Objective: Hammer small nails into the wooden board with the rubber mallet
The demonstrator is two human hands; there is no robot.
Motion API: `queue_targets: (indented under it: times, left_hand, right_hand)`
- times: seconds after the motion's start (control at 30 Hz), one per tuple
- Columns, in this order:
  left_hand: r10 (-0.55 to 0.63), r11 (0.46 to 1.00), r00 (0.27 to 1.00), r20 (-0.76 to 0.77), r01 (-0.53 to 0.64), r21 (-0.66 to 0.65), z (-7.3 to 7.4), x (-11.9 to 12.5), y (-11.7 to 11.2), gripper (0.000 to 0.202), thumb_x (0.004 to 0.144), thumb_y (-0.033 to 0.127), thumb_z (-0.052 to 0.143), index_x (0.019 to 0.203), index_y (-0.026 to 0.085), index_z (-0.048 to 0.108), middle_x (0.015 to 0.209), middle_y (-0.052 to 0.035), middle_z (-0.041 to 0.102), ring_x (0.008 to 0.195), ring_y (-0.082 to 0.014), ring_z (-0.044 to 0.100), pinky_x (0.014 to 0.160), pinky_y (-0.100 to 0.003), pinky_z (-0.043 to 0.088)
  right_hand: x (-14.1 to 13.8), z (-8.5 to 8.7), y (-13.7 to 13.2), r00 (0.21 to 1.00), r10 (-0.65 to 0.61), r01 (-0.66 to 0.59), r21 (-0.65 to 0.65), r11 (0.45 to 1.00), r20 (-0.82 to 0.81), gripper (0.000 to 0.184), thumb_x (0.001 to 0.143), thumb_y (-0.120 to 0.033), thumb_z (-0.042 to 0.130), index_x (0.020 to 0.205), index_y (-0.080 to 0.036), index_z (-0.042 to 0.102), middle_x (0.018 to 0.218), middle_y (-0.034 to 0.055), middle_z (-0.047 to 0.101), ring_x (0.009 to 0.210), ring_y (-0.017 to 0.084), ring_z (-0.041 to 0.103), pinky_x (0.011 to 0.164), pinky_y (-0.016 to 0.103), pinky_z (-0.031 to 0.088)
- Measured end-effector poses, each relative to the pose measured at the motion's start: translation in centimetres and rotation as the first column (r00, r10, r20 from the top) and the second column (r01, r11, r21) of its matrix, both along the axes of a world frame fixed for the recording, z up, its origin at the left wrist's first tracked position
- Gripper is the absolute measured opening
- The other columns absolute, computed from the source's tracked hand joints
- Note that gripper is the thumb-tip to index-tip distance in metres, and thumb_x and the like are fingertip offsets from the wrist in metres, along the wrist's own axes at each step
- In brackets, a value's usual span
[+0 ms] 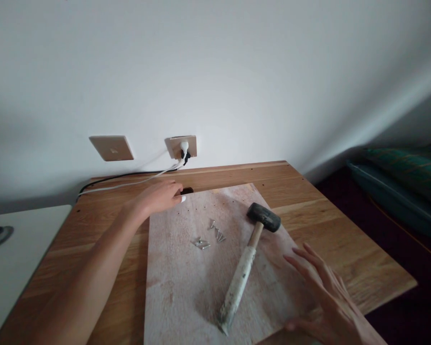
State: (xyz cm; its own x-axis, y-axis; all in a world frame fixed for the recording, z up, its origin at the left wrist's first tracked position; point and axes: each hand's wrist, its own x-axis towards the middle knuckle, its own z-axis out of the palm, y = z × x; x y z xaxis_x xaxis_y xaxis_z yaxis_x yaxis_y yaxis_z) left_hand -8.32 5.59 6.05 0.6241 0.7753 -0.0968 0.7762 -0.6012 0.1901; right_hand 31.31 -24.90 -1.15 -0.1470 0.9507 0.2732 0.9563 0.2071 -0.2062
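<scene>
Both are open and empty: the left hand (161, 195) rests on the far corner of the pale plywood board (179, 292), the right hand (326, 292) is spread at its right edge, and the black rubber mallet with a wooden handle (247, 261) and silver nails (208, 238) lie between them.

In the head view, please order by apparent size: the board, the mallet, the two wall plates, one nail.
1. board
2. mallet
3. blank wall plate and socket plate: they look about alike, so I do not rank them; both are farther from the camera
4. nail, smallest
</scene>
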Motion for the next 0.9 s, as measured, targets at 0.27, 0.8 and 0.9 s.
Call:
queue_targets:
  times: [0.27,0.8,0.9]
  left_hand:
    - [0.019,0.993,0.998,0.056,-0.012,-0.113,-0.1,0.3,0.1,0.028,0.096,0.033,0.051,0.112,0.02,0.07,0.109,-0.0097,0.079,0.097,-0.0247,0.073,0.082,-0.035,0.051]
    - [0.077,0.995,0.997,-0.001,-0.077,0.059,-0.1,0.3,0.1,0.023,0.093,0.028,0.052,0.107,0.02,0.069,0.114,-0.0103,0.074,0.108,-0.0281,0.067,0.094,-0.039,0.05]
    - [0.05,0.993,0.995,0.084,-0.058,0.101,0.2,1.3,-0.6,0.02,0.092,0.026,0.056,0.105,0.021,0.07,0.114,-0.0101,0.071,0.109,-0.0282,0.066,0.099,-0.04,0.049]
  right_hand:
    - [-1.3,-0.8,-1.6,0.994,-0.088,0.08,-0.109,0.991,-0.07,0.112,0.07,-0.044,0.091,0.163,-0.04,0.029,0.166,0.0137,0.035,0.144,0.049,0.045,0.109,0.061,0.049]
    - [-2.6,-0.3,0.8,0.999,0.046,-0.047,-0.071,0.996,-0.014,0.099,0.071,-0.064,0.088,0.157,-0.038,0.046,0.158,0.0146,0.05,0.141,0.049,0.05,0.105,0.066,0.049]
    - [-3.8,1.7,2.6,0.99,0.098,-0.098,0.002,0.995,-0.102,0.085,0.077,-0.072,0.081,0.149,-0.034,0.054,0.148,0.0148,0.06,0.141,0.048,0.051,0.108,0.067,0.047]
